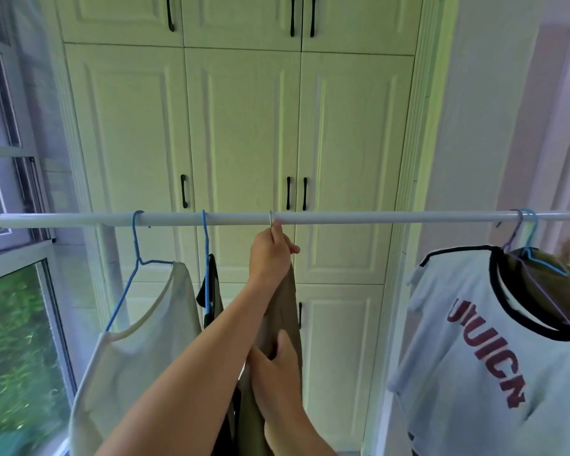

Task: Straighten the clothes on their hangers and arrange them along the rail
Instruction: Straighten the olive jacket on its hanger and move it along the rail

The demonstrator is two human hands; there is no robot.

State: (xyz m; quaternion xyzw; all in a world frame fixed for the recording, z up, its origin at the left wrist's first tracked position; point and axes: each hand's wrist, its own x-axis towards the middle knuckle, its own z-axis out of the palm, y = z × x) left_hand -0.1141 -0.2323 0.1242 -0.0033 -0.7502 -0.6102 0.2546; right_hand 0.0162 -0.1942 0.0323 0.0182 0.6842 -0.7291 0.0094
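Left hand pinched the hook at the rail; directly below, right hand gripped the brown garment hanging straight down

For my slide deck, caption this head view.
Left hand holds a hanger hook on the rail while right hand grips the tan garment.

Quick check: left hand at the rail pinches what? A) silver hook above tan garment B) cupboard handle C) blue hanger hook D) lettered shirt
A: the left hand pinches the silver hook on the rail, with the tan garment hanging below it.
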